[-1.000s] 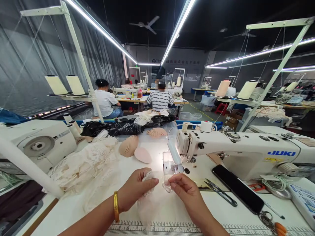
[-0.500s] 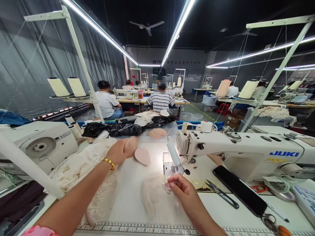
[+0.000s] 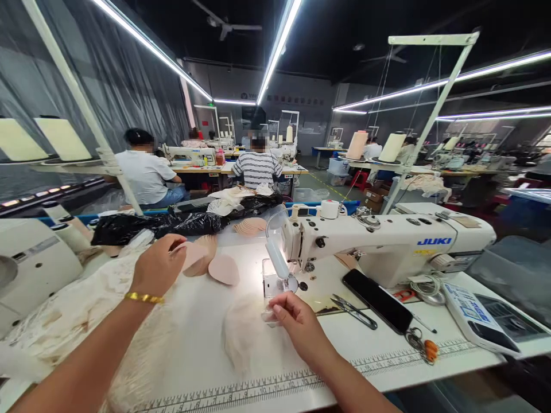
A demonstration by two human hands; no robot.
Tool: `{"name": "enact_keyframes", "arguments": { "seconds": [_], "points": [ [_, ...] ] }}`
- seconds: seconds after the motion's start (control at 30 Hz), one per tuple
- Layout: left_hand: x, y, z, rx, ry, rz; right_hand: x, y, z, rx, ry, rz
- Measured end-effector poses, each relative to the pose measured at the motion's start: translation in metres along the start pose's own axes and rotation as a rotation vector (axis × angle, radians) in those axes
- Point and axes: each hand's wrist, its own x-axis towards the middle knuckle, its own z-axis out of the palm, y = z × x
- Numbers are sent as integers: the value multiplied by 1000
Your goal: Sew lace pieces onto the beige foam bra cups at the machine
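Left hand (image 3: 159,263) is out at about 11 o'clock on the counter (image 3: 199,344), fingers pinching 1 thin beige pad (image 3: 196,257) by its edge, in front of a fanned stack of pads (image 3: 209,244), with 1 loose pad (image 3: 224,271) just off at the stack's 4 o'clock. Right hand (image 3: 298,322) is at roughly 4 o'clock from the left, fingers pinched on a see-through bit (image 3: 270,316) at the 2 o'clock edge of some sheer cream fabric (image 3: 241,335) (can't tell if it's the same piece). White JUKI sewing machine (image 3: 383,234) is up at that hand's 1 o'clock, with snips (image 3: 353,310) and a black phone (image 3: 379,301) over toward 3 o'clock.
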Motion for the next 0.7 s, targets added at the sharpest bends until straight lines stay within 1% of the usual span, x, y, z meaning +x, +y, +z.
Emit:
{"name": "enact_keyframes", "arguments": {
  "seconds": [0.03, 0.07, 0.1, 0.17, 0.2, 0.27, 0.33, 0.4, 0.47, 0.53, 0.57, 0.63, 0.7],
  "points": [
    [-11, 8, -4, -51, -44, -1, 0, -1, 0, 9, 4, -1],
    [-23, 17, -6, -132, -122, 20, 0, -3, 0, 22, 7, -1],
    [-36, 26, -7, -263, -240, 56, 0, -4, 0, 39, 9, 1],
    [-58, 43, -3, -435, -397, 143, -1, -6, 1, 71, 17, 9],
    [-67, 51, 0, -485, -446, 192, -1, -6, 1, 82, 21, 12],
    [-78, 65, 9, -510, -487, 270, -2, -5, 2, 84, 16, 3],
    [-83, 74, 17, -485, -499, 315, -2, -3, 3, 67, 13, -34],
    [-84, 79, 22, -424, -487, 351, -2, 0, 5, 26, 23, -82],
    [-85, 80, 22, -367, -471, 398, -4, -2, 6, -70, 47, -123],
    [-87, 81, 16, -385, -478, 461, -10, -10, 6, -210, 43, -171],
    [-89, 82, 11, -425, -509, 497, -15, -18, 6, -281, 22, -200],
    [-92, 85, -1, -529, -638, 556, -26, -40, 5, -401, -64, -263],
    [-94, 91, -11, -638, -839, 579, -39, -68, 4, -485, -205, -311]
  ]
}}
